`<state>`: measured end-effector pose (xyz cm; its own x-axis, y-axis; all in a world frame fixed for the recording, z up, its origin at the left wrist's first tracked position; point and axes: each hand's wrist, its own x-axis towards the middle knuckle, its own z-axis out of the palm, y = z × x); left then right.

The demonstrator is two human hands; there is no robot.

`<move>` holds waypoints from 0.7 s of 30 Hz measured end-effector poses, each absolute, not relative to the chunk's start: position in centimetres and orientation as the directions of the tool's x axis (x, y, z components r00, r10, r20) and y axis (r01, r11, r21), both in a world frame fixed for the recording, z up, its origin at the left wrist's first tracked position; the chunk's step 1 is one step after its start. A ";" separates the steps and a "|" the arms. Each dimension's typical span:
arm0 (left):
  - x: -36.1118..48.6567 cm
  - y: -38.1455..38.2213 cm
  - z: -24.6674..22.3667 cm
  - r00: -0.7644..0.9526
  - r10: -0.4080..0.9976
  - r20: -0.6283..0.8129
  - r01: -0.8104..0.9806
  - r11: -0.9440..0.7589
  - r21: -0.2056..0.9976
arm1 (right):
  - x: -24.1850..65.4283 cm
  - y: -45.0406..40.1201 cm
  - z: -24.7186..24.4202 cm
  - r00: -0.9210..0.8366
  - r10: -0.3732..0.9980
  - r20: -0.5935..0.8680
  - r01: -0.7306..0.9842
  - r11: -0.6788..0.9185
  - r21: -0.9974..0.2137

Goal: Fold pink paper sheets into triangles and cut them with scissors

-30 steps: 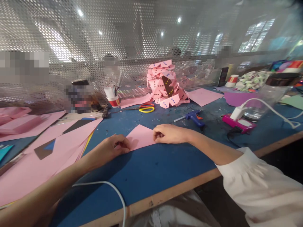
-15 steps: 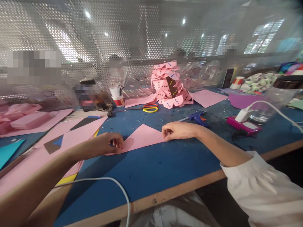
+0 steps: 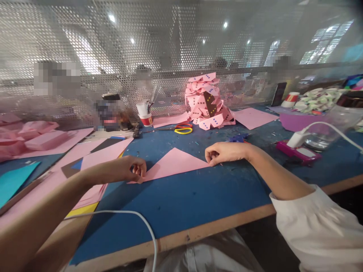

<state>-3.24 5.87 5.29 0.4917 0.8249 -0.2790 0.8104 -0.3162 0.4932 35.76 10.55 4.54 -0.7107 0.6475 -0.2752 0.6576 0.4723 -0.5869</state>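
Note:
A triangle of pink paper [image 3: 174, 163] lies on the blue tabletop, its long folded-looking edge toward me and its peak pointing away. At its left corner, my left hand [image 3: 132, 169] is closed with curled fingertips pressing on the paper. The right corner is pinched by my right hand [image 3: 224, 152], thumb and finger together. Just behind that hand lies a blue glue gun [image 3: 238, 138], partly hidden by it. Scissors with red and yellow handles [image 3: 183, 130] rest beyond the paper.
A pile of dotted pink paper pieces [image 3: 202, 100] stands at the back. A cup [image 3: 146, 120] holds tools. Pink sheets [image 3: 96, 160] lie left. A white cable [image 3: 133, 214] crosses the near left. At right are a magenta device [image 3: 297, 153] and a clear jar [image 3: 320, 139].
My right hand has slid right along the paper's near edge to its corner, uncovering more of the triangle. My left hand stays at the left corner. The view has shifted slightly.

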 end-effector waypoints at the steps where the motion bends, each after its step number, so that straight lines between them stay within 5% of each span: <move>1: -3.3 5.8 5.4 0.495 0.819 -0.289 0.810 -0.314 0.495 | 35.9 10.6 4.6 -0.712 0.645 -0.277 0.656 0.472 -0.589; 13: -4.2 6.2 5.6 0.468 0.813 -0.346 0.841 -0.291 0.456 | 35.6 9.9 5.2 -0.692 0.674 -0.259 0.675 0.477 -0.563; 17: -4.3 6.3 5.5 0.465 0.815 -0.347 0.845 -0.291 0.449 | 34.1 8.4 5.6 -0.651 0.759 0.005 0.612 0.529 -0.587; 21: -4.8 6.4 5.2 0.478 0.810 -0.341 0.841 -0.310 0.444 | 31.7 7.2 4.4 -0.755 0.634 0.170 0.482 0.712 -0.511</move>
